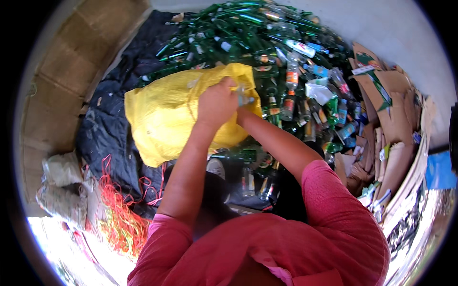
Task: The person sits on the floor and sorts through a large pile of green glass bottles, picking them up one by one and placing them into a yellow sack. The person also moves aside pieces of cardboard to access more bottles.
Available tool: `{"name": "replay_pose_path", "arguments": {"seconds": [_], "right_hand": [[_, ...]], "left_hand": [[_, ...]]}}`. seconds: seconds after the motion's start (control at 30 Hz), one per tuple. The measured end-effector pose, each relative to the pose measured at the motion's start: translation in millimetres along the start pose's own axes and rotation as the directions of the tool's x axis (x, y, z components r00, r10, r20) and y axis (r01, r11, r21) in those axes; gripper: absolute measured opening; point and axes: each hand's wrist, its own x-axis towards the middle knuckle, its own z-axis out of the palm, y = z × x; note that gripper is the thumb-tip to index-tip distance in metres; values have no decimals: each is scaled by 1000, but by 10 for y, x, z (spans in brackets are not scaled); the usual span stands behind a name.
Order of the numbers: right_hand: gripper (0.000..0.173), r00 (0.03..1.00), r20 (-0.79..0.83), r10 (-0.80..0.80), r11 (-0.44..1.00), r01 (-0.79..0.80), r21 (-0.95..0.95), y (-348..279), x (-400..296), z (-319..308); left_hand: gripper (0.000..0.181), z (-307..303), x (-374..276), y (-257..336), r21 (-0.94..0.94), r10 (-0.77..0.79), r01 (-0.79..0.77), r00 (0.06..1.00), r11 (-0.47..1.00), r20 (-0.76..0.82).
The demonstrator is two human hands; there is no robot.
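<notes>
My left hand is closed on the gathered rim of a yellow woven plastic sack, which lies on its side with its mouth towards the right. My right forearm reaches into that mouth from below. Fabric and the left hand hide my right hand, so its grip does not show. Clear plastic or glass bottles, partly covered, show in the opening beside my left hand. Beyond the sack rises a heap of green glass bottles, with labelled clear bottles along its right side.
Flattened cardboard leans along the right wall. A black sheet covers the floor on the left. Tangled red and yellow string lies at lower left, near plastic-wrapped bundles. Loose bottles lie near my shoe.
</notes>
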Motion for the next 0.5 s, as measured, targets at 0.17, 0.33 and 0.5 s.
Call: {"name": "replay_pose_path", "arguments": {"seconds": [0.17, 0.33, 0.5], "right_hand": [[30, 971, 42, 236, 950, -239, 201, 57, -150, -442], [38, 969, 18, 247, 870, -230, 437, 681, -371, -898], [42, 948, 30, 315, 926, -315, 210, 858, -838, -1312]], "left_hand": [[23, 15, 11, -37, -14, 5, -5, 1000, 1000, 4], [25, 36, 15, -18, 12, 6, -6, 998, 1000, 60], [28, 30, -12, 72, 62, -37, 30, 993, 998, 108]]}}
